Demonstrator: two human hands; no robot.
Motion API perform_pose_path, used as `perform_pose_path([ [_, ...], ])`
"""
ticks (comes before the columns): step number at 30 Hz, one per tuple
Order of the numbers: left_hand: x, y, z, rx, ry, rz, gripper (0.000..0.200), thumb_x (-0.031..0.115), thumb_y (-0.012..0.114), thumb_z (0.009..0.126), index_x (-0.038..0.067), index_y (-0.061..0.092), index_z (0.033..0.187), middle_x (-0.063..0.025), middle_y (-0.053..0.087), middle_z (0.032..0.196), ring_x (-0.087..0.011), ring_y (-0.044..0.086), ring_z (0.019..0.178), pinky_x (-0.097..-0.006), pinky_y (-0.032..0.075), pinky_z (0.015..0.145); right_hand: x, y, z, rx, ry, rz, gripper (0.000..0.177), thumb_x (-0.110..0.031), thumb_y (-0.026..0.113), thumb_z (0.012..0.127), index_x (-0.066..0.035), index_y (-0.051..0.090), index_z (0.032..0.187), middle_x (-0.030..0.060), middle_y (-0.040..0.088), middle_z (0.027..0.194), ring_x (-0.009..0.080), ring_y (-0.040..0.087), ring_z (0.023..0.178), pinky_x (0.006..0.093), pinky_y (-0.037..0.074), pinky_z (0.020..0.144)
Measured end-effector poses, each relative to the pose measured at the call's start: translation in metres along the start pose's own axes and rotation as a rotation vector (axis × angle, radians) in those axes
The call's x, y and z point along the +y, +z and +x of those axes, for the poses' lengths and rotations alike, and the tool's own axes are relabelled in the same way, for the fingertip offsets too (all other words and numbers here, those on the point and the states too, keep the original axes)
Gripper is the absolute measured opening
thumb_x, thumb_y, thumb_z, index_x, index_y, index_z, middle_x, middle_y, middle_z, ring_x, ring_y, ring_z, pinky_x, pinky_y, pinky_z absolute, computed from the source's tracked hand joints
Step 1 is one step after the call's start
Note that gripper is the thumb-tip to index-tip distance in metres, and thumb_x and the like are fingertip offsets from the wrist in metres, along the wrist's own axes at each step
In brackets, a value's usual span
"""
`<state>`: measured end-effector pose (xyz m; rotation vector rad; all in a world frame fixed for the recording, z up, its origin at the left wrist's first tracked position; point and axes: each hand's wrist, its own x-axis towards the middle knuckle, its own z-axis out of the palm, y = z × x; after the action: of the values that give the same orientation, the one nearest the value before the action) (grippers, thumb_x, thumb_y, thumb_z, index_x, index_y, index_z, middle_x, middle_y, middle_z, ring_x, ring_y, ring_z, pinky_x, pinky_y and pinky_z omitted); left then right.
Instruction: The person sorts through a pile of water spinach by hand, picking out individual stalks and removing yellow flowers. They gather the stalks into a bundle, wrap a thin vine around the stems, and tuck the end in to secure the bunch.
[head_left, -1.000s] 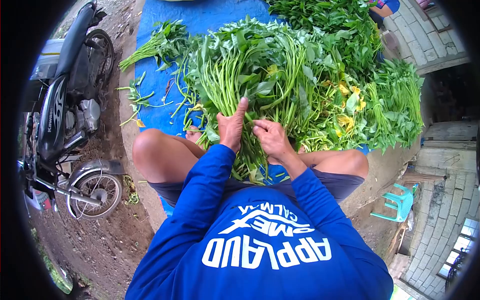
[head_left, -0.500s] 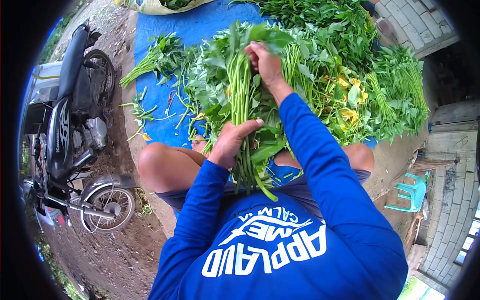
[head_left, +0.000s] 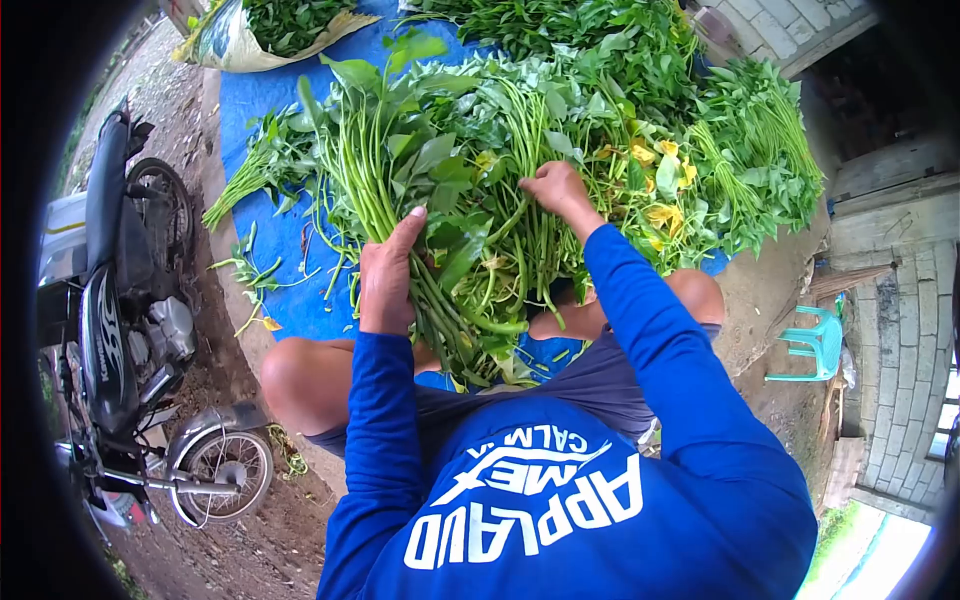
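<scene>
A bundle of long green stems with leaves (head_left: 362, 170) leans up and to the left, and my left hand (head_left: 388, 275) is wrapped round its lower stems, thumb pointing up. To the right, my right hand (head_left: 562, 190) pinches a green stem at the edge of the loose leafy pile (head_left: 525, 120). Cut stem ends hang below my left hand, over the gap between my legs. Yellow leaves (head_left: 664, 216) lie among the greens right of my right hand.
A blue tarp (head_left: 313, 262) lies under the greens. Tied-looking bunches (head_left: 768, 150) rest at the right, a small bunch (head_left: 250, 170) at the left. A sack of leaves (head_left: 240, 42) stands at the top left. A motorcycle (head_left: 125, 300) is far left, a green chair (head_left: 815, 343) right.
My left hand has moved left and tilted the bundle leftward. My right hand has left the bundle's upper part and come down to stems on the right. The view has shifted.
</scene>
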<state>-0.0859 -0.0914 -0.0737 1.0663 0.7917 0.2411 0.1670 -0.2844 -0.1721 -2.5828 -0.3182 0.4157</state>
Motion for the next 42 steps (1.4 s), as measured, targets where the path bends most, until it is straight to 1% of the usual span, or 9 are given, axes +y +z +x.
perform_pose_path([
  [5, -0.01, -0.005, 0.011, -0.004, 0.026, 0.075, 0.028, 0.032, 0.082, 0.097, 0.006, 0.072, 0.097, -0.0012, 0.066, 0.074, -0.0119, 0.058, 0.055, -0.0293, 0.048, 0.051, 0.017, 0.018, 0.014, 0.125, 0.079, 0.503, 0.02, -0.025, 0.084, 0.086, -0.008, 0.075, 0.09, 0.0066, 0.074, 0.086, 0.0207, 0.068, 0.076, 0.0394, 0.055, 0.066],
  [9, -0.032, -0.012, 0.02, 0.012, 0.012, 0.09, 0.03, 0.035, 0.081, 0.097, 0.006, 0.075, 0.102, -0.0016, 0.07, 0.078, -0.0122, 0.062, 0.058, -0.0293, 0.05, 0.053, -0.002, -0.028, 0.016, -0.222, 0.205, 0.889, 0.017, -0.028, 0.071, 0.104, -0.014, 0.069, 0.114, -0.0035, 0.07, 0.088, 0.008, 0.059, 0.067, 0.0288, 0.042, 0.057],
  [18, -0.031, -0.014, 0.014, 0.008, 0.01, 0.042, 0.028, 0.028, 0.082, 0.096, 0.003, 0.072, 0.105, -0.0026, 0.071, 0.082, -0.0118, 0.064, 0.062, -0.0289, 0.052, 0.055, -0.029, -0.104, -0.026, -0.179, -0.015, 0.983, 0.05, -0.014, 0.077, 0.099, -0.005, 0.062, 0.145, 0.0008, 0.068, 0.1, 0.0066, 0.06, 0.08, 0.0249, 0.049, 0.065],
  [21, -0.034, -0.01, 0.01, 0.005, -0.014, 0.043, 0.027, 0.026, 0.083, 0.096, 0.003, 0.072, 0.105, -0.0037, 0.073, 0.084, -0.0121, 0.066, 0.063, -0.0282, 0.053, 0.056, 0.021, -0.065, 0.013, 0.154, -0.34, 0.504, 0.065, -0.01, 0.074, 0.098, -0.006, 0.051, 0.159, 0.0026, 0.068, 0.102, 0.0043, 0.057, 0.076, 0.0259, 0.049, 0.063],
  [23, -0.039, -0.01, 0.016, 0.015, 0.017, 0.049, 0.027, 0.025, 0.083, 0.095, 0.002, 0.072, 0.105, -0.0045, 0.073, 0.084, -0.0126, 0.067, 0.063, -0.0283, 0.053, 0.056, 0.032, -0.072, 0.033, -0.081, -0.268, 0.279, 0.045, -0.012, 0.066, 0.101, -0.008, 0.061, 0.145, 0.0057, 0.069, 0.109, 0.0106, 0.064, 0.092, 0.0312, 0.056, 0.082],
  [26, -0.04, -0.009, 0.012, -0.012, 0.003, 0.021, 0.028, 0.026, 0.084, 0.095, 0.003, 0.072, 0.105, -0.0037, 0.072, 0.083, -0.0124, 0.066, 0.063, -0.0284, 0.053, 0.056, -0.003, -0.091, 0.006, -0.182, -0.011, 0.392, 0.012, -0.01, 0.059, 0.101, -0.008, 0.069, 0.108, 0.0043, 0.066, 0.099, 0.0139, 0.065, 0.089, 0.0352, 0.059, 0.078],
  [30, -0.052, -0.012, 0.021, 0.042, 0.033, 0.12, 0.029, 0.029, 0.084, 0.096, 0.004, 0.072, 0.105, -0.0014, 0.07, 0.082, -0.0107, 0.061, 0.062, -0.0295, 0.05, 0.057, 0.002, -0.11, 0.036, -0.544, 0.068, 0.47, 0.005, -0.014, 0.066, 0.101, -0.011, 0.066, 0.104, -0.0001, 0.062, 0.087, 0.012, 0.06, 0.077, 0.0341, 0.051, 0.065],
  [35, -0.055, -0.017, 0.023, 0.06, 0.09, 0.211, 0.039, 0.035, 0.083, 0.098, 0.001, 0.073, 0.115, 0.0005, 0.07, 0.085, -0.0082, 0.056, 0.067, -0.0296, 0.047, 0.061, -0.051, -0.15, -0.048, -0.081, -0.183, 0.665, 0.048, -0.018, 0.08, 0.096, 0.0, 0.068, 0.138, 0.0034, 0.074, 0.095, 0.0097, 0.065, 0.072, 0.0282, 0.053, 0.06],
  [42, -0.05, 0.0, 0.015, -0.001, 0.176, 0.142, 0.036, 0.038, 0.082, 0.1, 0.004, 0.073, 0.109, 0.0035, 0.066, 0.085, -0.0068, 0.054, 0.07, -0.0279, 0.047, 0.064, -0.106, -0.168, -0.133, 0.155, -0.513, 0.53, 0.039, -0.013, 0.081, 0.093, 0.003, 0.075, 0.128, -0.003, 0.067, 0.08, 0.0043, 0.056, 0.067, 0.0248, 0.049, 0.06],
])
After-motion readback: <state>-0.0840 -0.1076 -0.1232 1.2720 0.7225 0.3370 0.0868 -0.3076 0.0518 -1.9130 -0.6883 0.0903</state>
